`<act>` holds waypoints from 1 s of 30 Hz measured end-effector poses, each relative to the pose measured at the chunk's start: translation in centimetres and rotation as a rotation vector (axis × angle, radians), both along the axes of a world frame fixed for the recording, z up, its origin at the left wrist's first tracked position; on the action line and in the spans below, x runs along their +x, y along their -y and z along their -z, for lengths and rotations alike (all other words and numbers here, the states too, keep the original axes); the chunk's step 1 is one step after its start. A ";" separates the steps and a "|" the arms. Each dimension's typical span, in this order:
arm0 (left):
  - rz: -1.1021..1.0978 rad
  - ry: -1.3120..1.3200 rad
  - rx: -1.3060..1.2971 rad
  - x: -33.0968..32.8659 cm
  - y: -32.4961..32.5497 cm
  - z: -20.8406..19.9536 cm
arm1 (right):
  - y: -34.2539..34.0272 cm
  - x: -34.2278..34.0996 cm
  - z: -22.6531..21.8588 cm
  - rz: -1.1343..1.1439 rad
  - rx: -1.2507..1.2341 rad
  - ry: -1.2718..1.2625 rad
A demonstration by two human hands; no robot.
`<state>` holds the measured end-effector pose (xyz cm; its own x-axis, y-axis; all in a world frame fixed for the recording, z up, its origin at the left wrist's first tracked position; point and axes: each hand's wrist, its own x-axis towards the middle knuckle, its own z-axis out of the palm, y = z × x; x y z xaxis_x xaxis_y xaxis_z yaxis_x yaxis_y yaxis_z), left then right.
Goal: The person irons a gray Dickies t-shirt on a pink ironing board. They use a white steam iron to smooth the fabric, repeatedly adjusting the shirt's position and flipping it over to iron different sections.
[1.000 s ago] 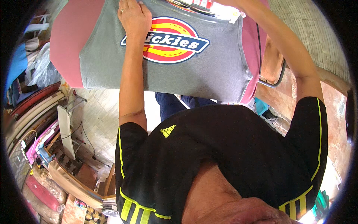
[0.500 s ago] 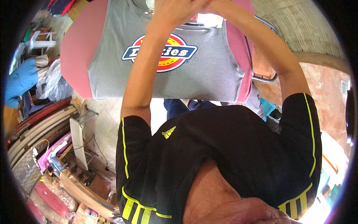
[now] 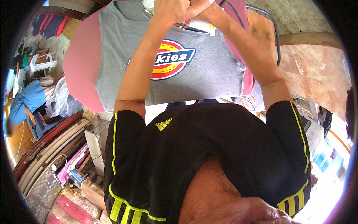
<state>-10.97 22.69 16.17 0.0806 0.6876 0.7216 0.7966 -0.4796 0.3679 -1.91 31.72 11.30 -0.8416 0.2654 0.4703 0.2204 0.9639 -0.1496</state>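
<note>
My left hand (image 3: pixel 175 10) and my right hand (image 3: pixel 204 14) meet at the upper edge, over the far part of a grey sleeveless shirt (image 3: pixel 201 87). Both have their fingers curled in close together; whatever they hold is hidden. The shirt lies spread on a mauve-covered board (image 3: pixel 82 61), its round colourful printed emblem (image 3: pixel 173 69) partly covered by my left forearm. Just beneath my hands lie a white packet (image 3: pixel 206 27) and a thin dark, shiny item (image 3: pixel 190 28) whose kind I cannot make out. Beside my left hand shows a small round white object (image 3: pixel 148 4).
A metal-framed chair (image 3: pixel 261 31) stands beyond the board's right side. On the left are a person in blue (image 3: pixel 27 100), a white plastic stool (image 3: pixel 41 63), a clear plastic bag (image 3: pixel 61 99) and stacked long panels (image 3: pixel 48 140). Large blue water bottles (image 3: pixel 328 158) stand at right.
The view has shifted, so the board and shirt sit lower. My hands stay together near the upper edge, and my right forearm has come inward. The white packet shows more now.
</note>
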 end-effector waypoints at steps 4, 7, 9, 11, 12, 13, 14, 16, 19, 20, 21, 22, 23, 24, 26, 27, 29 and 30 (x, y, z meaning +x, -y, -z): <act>0.098 -0.056 0.019 -1.3 -1.2 0.6 | 0.6 -0.1 0.2 0.046 0.021 -0.032; 0.160 -0.084 -0.030 -2.2 -1.9 0.3 | 0.8 -0.1 0.2 0.073 0.027 -0.042; 0.180 -0.074 -0.044 -2.4 -2.1 0.1 | 0.9 0.0 0.1 0.083 0.022 -0.039; 0.177 -0.063 -0.037 -2.5 -2.1 0.1 | 0.7 0.0 -0.1 0.097 0.020 -0.034; 0.176 -0.058 -0.033 -2.4 -2.1 0.0 | 0.7 0.0 -0.1 0.104 0.012 -0.028; 0.174 -0.055 -0.008 -2.3 -2.1 0.0 | 0.6 -0.1 -0.4 0.109 0.006 -0.019; 0.172 -0.052 0.017 -2.1 -2.1 0.0 | 0.6 0.0 -0.7 0.108 -0.002 -0.013; 0.165 -0.048 -0.009 -2.1 -2.2 0.0 | 0.3 -0.2 -1.3 0.113 -0.028 0.008; 0.106 -0.066 0.055 -1.7 -1.7 -0.6 | -0.1 0.5 -2.0 0.121 -0.071 0.049; 0.053 -0.087 0.223 -0.4 -0.3 -1.6 | -0.2 1.0 -2.3 0.128 -0.089 0.065; 0.023 -0.089 0.406 1.2 0.3 -2.3 | -0.6 2.3 -2.4 0.162 -0.100 0.085; 0.039 -0.035 0.440 2.0 1.1 -2.4 | -0.5 3.2 -2.7 0.165 -0.121 0.080; 0.057 0.020 0.475 2.8 1.8 -2.3 | -0.3 4.2 -2.8 0.172 -0.134 0.062; 0.054 -0.179 0.261 1.1 0.7 1.3 | 0.1 4.9 -3.1 0.167 -0.139 0.032; 0.088 -0.130 0.205 2.5 4.6 2.8 | 0.4 7.2 -3.3 0.205 -0.135 -0.031; 0.125 -0.054 0.158 2.5 5.6 4.5 | 0.6 8.2 -3.7 0.248 -0.155 -0.048; 0.059 -0.035 -0.032 1.6 7.0 8.0 | 1.6 9.4 -4.7 0.395 -0.327 -0.023; -0.046 -0.091 -0.177 0.6 7.8 9.4 | 2.0 9.1 -5.7 0.531 -0.552 0.048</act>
